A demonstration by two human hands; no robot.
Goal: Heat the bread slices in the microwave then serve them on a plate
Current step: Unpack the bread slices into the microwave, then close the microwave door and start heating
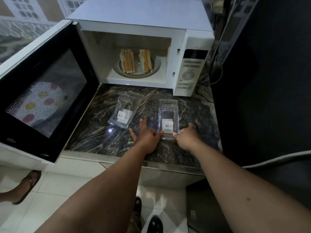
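Note:
A white microwave (191, 68) stands on the dark marble counter (94, 133) with its door (42, 91) swung open to the left. Inside, two stacks of bread slices (128, 63) (146, 60) stand on edge on the glass turntable (156, 68). In front of it lie two clear plastic trays, one (123, 111) to the left and one (168, 115) to the right. My left hand (147, 133) and my right hand (186, 135) grip the near end of the right tray from either side, which rests on the counter.
A patterned plate shows through the door's mesh window (42, 105). Cables (217, 64) hang right of the microwave beside a dark wall. Another person's sandalled foot (27, 185) stands on the white floor tiles at the left; my own feet (146, 219) are below.

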